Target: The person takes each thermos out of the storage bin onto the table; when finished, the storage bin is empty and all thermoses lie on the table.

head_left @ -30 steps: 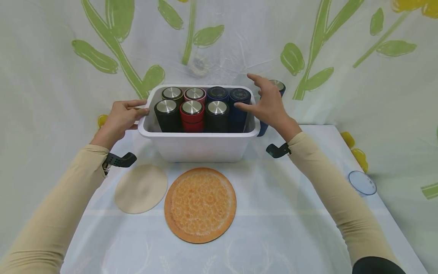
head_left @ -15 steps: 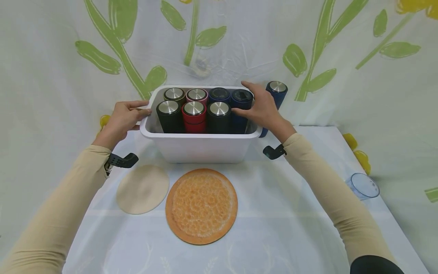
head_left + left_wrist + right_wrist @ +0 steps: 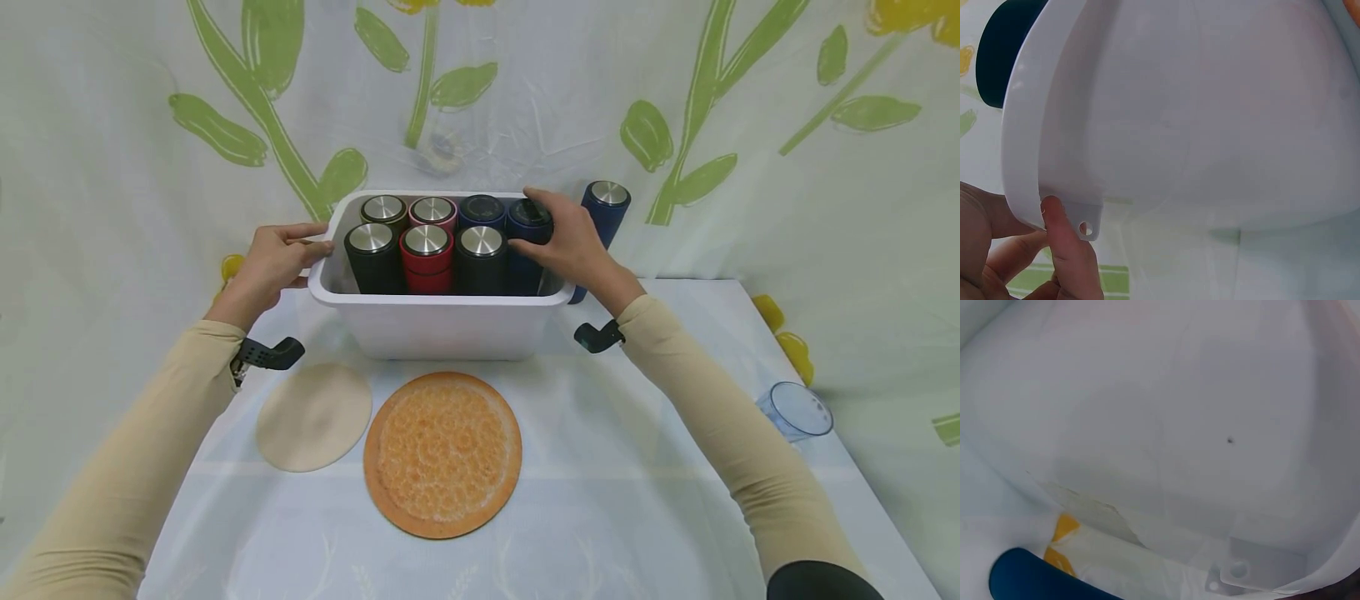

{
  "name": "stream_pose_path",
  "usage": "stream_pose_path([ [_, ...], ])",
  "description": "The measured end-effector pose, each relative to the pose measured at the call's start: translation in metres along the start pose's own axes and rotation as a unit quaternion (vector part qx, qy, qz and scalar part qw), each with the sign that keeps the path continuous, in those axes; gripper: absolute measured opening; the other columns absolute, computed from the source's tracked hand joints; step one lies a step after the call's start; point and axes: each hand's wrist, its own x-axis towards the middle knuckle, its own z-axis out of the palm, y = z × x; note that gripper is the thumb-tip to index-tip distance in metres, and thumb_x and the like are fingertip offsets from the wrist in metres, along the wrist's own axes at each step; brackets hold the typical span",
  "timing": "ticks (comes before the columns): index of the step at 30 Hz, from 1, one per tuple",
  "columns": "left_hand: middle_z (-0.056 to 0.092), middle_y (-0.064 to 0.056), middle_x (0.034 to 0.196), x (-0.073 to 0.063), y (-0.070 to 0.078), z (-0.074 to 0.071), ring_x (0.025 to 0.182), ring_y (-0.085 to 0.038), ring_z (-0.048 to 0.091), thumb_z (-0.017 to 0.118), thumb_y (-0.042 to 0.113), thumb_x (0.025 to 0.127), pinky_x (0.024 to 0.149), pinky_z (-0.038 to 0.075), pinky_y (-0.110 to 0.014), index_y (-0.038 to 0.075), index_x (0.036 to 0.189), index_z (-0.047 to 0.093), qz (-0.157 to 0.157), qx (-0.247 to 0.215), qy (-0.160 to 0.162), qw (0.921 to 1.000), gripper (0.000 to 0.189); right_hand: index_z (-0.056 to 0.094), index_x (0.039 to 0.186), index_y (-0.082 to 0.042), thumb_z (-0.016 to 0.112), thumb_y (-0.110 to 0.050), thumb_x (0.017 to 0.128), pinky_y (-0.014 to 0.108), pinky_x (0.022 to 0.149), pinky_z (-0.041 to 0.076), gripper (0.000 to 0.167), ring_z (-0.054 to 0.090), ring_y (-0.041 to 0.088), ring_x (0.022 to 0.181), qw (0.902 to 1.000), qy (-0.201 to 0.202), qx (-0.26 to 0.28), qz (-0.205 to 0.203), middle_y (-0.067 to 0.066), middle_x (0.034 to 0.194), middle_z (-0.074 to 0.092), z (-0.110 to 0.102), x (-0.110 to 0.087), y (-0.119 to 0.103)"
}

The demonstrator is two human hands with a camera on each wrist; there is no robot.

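A white plastic tub [image 3: 442, 329] stands at the back of the table, with several upright thermos flasks in it, in black, red, pink-rimmed and navy. My left hand [image 3: 270, 262] pinches the rim at the tub's left end; the left wrist view shows a fingertip under the lip, beside a holed tab [image 3: 1087, 226]. At the right end, my right hand [image 3: 573, 237] reaches over the rim and grips the back-right navy thermos flask [image 3: 529, 213], thumb in front, fingers behind its lid. The right wrist view shows only the tub's outside [image 3: 1166, 425], not the hand.
Another navy thermos flask [image 3: 606, 208] stands outside the tub, behind my right hand. In front lie a beige disc [image 3: 313, 417] and a round orange-brown mat with a baked-crust pattern [image 3: 442, 454]. A clear glass [image 3: 798, 410] stands at the table's right edge.
My right hand has come down and leftward from above the tub's right end and closed round the navy thermos flask. My left hand stays at the rim.
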Motion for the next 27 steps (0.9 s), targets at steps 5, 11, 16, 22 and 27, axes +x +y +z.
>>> stream_pose_path([
  [5,0.048,-0.022,0.147,0.000,-0.001,0.001,0.129,-0.037,0.050,0.056,0.024,0.103,0.096,0.051,-0.049,0.012,0.153,0.042,0.002,-0.002,-0.002,1.0000,0.053,0.048,0.145,-0.001,0.078,-0.028,0.089,0.044,0.107,0.040,0.069,0.049,0.032,0.131,0.9999,0.003,-0.002,-0.010,0.018,0.142,0.053,0.000,-0.001,0.000],
  [11,0.047,-0.021,0.148,-0.001,-0.003,0.002,0.129,-0.037,0.050,0.056,0.024,0.103,0.091,0.054,-0.043,0.011,0.153,0.043,0.001,-0.001,-0.005,1.0000,0.053,0.049,0.145,-0.002,0.078,-0.028,0.089,0.046,0.104,0.043,0.068,0.052,0.033,0.125,0.9999,0.007,-0.008,-0.001,0.020,0.138,0.055,0.002,-0.003,-0.001],
  [16,0.047,-0.021,0.148,-0.001,-0.004,0.003,0.128,-0.037,0.051,0.056,0.024,0.103,0.091,0.054,-0.043,0.011,0.152,0.043,0.002,0.000,-0.004,1.0000,0.053,0.049,0.145,-0.001,0.077,-0.028,0.090,0.046,0.103,0.044,0.068,0.053,0.033,0.124,0.9998,0.016,-0.010,0.002,0.020,0.137,0.055,0.003,-0.007,-0.004],
  [22,0.046,-0.020,0.149,0.001,-0.003,0.001,0.127,-0.036,0.050,0.056,0.024,0.103,0.089,0.055,-0.039,0.012,0.153,0.043,0.002,0.002,-0.006,1.0000,0.053,0.050,0.145,-0.001,0.077,-0.030,0.090,0.044,0.105,0.043,0.067,0.051,0.031,0.128,0.9992,0.036,-0.019,-0.002,0.018,0.140,0.055,-0.003,-0.009,-0.009],
  [27,0.045,-0.020,0.150,0.002,-0.002,-0.001,0.126,-0.037,0.050,0.057,0.026,0.103,0.087,0.056,-0.037,0.012,0.152,0.043,0.002,0.004,-0.004,1.0000,0.053,0.051,0.143,-0.001,0.077,-0.031,0.090,0.042,0.107,0.041,0.067,0.051,0.030,0.129,0.9981,0.056,-0.020,-0.018,0.017,0.140,0.055,-0.009,-0.009,-0.011],
])
